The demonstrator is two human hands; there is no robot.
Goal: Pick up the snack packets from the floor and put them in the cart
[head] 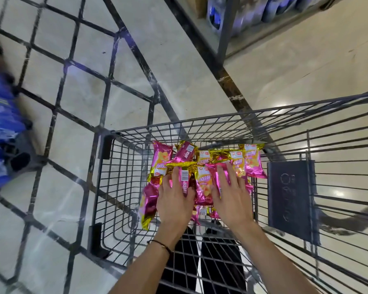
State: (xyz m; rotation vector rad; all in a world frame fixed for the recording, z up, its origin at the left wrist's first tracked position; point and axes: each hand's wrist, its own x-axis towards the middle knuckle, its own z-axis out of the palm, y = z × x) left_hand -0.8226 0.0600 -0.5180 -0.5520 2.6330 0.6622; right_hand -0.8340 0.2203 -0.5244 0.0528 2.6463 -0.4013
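Note:
Several pink and gold snack packets (251,160) lie heaped inside the grey wire cart (200,122), spread across its bottom. My left hand (174,200) rests flat on the left part of the heap, fingers straight and spread over a packet with a barcode. My right hand (232,198) lies flat on the right part, fingers straight, touching the packets. Neither hand grips a packet. A further packet (149,204) hangs tilted at the heap's left edge. My hands hide some packets beneath them.
A dark fold-down seat panel (291,198) stands in the cart at the right. A large black wire rack (72,98) fills the left. Blue packaged goods (0,124) sit at the far left, a shelf with blue bottles (242,15) at the top.

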